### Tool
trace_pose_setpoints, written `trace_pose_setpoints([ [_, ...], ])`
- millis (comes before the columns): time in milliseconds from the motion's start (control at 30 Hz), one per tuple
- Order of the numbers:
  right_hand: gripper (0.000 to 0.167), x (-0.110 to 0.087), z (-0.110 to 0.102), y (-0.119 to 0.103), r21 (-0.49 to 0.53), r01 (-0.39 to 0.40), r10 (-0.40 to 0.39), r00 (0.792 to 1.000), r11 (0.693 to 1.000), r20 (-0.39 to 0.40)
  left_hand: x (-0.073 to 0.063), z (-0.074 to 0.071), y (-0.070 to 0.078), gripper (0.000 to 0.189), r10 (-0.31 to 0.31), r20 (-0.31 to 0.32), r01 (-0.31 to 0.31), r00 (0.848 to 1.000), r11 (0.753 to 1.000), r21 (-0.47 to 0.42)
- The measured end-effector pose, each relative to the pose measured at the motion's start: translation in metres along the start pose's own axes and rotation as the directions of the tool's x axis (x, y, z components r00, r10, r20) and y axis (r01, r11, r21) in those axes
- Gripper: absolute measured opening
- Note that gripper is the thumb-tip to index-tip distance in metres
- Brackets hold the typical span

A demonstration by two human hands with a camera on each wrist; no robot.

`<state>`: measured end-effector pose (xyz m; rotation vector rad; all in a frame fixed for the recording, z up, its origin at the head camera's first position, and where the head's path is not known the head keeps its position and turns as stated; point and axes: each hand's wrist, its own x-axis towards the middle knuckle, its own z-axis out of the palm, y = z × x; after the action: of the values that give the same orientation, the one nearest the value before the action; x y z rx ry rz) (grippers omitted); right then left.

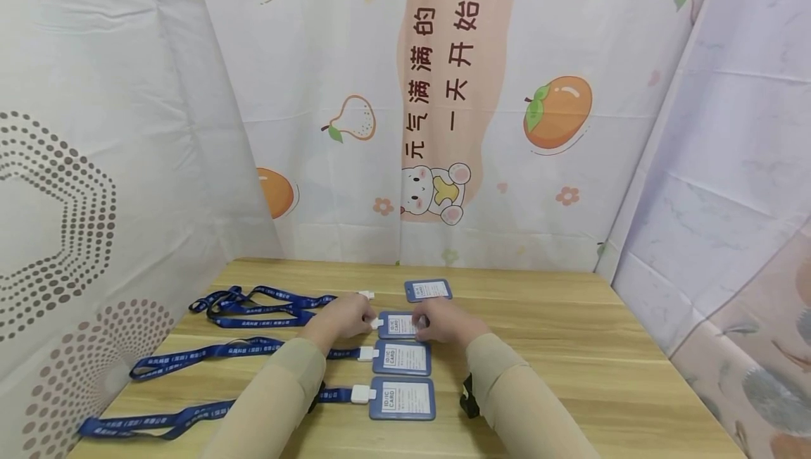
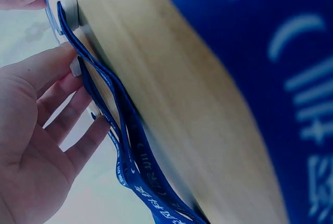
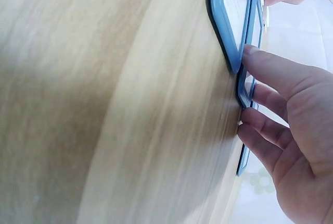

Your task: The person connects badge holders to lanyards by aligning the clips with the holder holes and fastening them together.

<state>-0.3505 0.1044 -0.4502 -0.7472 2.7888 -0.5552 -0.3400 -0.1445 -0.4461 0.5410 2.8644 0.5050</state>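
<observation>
My left hand point(image 1: 347, 315) pinches the white clip point(image 2: 76, 66) of a blue lanyard between thumb and fingers, at the left end of a blue-framed badge holder point(image 1: 394, 325). At that holder's right end is my right hand point(image 1: 443, 319), its thumb point(image 3: 270, 67) on the near side and its fingertips at the far side of the frame. The holder lies level on the table, labelled ID/IC CARD, its right part covered by my right hand. In the left wrist view the printed lanyard strap point(image 2: 122, 114) runs away from the clip, beside my fingers.
Two badge holders, a middle one point(image 1: 402, 357) and a front one point(image 1: 403, 398), lie nearer with lanyards attached. Behind is another badge holder point(image 1: 428, 290), apart from a white clip point(image 1: 366, 295). Lanyard straps point(image 1: 253, 311) spread over the wooden table's point(image 1: 538, 346) left side. Printed curtains surround it.
</observation>
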Motion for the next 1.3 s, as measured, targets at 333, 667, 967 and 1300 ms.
trace_pose_setpoints([
  [333,0.024,-0.002,0.000,0.003,-0.007,0.014,-0.014,1.000,1.000,-0.001,0.001,0.001,-0.002,0.015,-0.021,-0.018,0.021,1.000,1.000,0.005],
  [667,0.027,-0.004,0.000,0.004,0.007,0.016,-0.016,1.000,1.000,0.012,-0.002,0.000,-0.002,0.017,0.004,0.002,-0.004,1.000,1.000,-0.002],
  [967,0.031,-0.007,-0.003,0.007,0.045,0.027,-0.027,1.000,0.999,-0.010,0.001,0.000,-0.006,0.017,0.032,0.003,-0.032,0.999,0.999,0.002],
  [1300,0.036,-0.012,-0.020,0.002,0.073,0.103,-0.096,0.991,0.992,-0.094,-0.003,-0.008,-0.001,0.034,0.018,-0.087,-0.023,0.996,0.998,-0.062],
])
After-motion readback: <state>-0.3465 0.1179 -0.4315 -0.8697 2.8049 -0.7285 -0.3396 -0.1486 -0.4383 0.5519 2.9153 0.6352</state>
